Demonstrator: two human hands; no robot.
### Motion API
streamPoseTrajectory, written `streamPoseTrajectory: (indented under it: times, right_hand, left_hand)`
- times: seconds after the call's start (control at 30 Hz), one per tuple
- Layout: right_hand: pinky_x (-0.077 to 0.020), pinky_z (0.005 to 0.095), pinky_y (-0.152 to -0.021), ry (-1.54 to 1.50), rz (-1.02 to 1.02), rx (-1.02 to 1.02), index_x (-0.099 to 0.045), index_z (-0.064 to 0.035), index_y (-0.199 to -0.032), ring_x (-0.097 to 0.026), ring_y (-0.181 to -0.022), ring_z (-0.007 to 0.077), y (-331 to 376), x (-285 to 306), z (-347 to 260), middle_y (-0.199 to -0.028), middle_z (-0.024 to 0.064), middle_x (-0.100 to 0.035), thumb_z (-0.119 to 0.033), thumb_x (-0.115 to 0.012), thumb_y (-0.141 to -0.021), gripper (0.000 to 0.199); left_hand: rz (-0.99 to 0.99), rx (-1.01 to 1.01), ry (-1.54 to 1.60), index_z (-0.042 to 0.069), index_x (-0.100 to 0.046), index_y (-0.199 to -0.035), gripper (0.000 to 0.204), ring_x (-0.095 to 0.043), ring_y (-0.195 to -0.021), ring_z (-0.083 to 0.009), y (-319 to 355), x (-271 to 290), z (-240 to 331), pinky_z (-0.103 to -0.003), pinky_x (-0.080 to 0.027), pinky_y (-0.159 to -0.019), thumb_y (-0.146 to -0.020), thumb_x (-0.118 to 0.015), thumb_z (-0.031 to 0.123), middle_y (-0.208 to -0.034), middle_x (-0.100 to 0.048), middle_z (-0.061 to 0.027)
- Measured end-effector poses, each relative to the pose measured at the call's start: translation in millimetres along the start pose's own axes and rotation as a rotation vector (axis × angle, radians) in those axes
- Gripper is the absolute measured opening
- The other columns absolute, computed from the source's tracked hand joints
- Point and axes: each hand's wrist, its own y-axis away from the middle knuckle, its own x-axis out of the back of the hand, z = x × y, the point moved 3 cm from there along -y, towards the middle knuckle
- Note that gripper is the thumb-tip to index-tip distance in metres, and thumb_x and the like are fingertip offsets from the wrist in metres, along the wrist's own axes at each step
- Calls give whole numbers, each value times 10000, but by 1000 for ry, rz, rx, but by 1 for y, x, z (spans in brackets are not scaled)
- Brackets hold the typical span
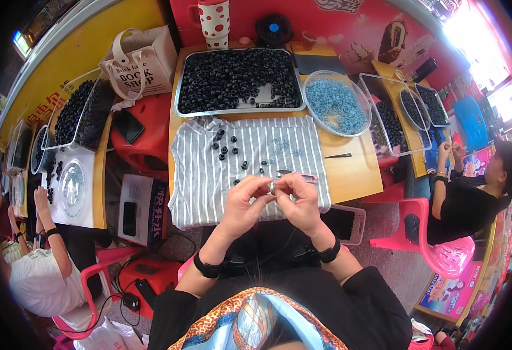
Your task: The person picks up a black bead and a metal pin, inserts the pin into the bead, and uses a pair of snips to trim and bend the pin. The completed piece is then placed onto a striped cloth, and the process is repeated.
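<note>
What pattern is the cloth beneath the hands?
The cloth is grey with white stripes; clearest in head view.

I count one left hand point(244, 201), one right hand point(298, 201) and two black wristbands point(209, 269) at one bench point(352, 176). Clocked from those hands: one metal tray point(266, 92) just before twelve, one tub point(342, 135) of tiny blue pieces point(333, 99) at one, one slim dark tool point(338, 156) at two; two phones point(128, 126) at nine and ten; one tote bag point(139, 64) between ten and eleven. About a dozen loose black pieces point(224, 150) dot one striped cloth point(197, 186). One co-worker point(469, 204) sits at three, at least one more at eight.
</note>
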Motion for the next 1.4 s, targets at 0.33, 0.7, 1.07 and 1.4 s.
streamPoseTrajectory:
  times: [0.33,0.7,1.07,1.4]
  right_hand:
    - [-467,226,-619,-6,-32,-76,-600,14,-922,-615,-698,98,9,-1,8,-802,72,-623,113,-592,-816,145]
    - [-416,382,-728,932,-284,372,-564,-36,-769,-532,-817,290,6,-13,12,-826,105,-525,-53,-609,-692,91]
    - [-460,418,-722,547,-131,173,-631,-13,-849,-577,-822,326,-3,5,24,-841,128,-566,50,-608,-709,155]
    - [-466,390,-667,774,-164,182,-661,-17,-851,-588,-775,290,-2,-6,20,-813,103,-568,-4,-699,-754,105]
  left_hand:
    - [-132,-154,-349,-18,-669,-912,69,-627,-718,-272,1,5,0,-351,-486,-620,-846,-658,-1,-819,-625,-126]
    - [84,-399,-930,1,-651,-1021,276,-539,-900,-322,-11,-3,10,-392,-449,-786,-750,-688,33,-944,-573,-144]
    - [126,-247,-816,19,-682,-951,186,-529,-904,-322,2,50,4,-404,-435,-779,-766,-689,18,-927,-582,-118]
    - [24,156,172,-1,-671,-989,110,-597,-837,-167,5,45,-25,-259,-461,-712,-884,-673,34,-972,-636,-59]
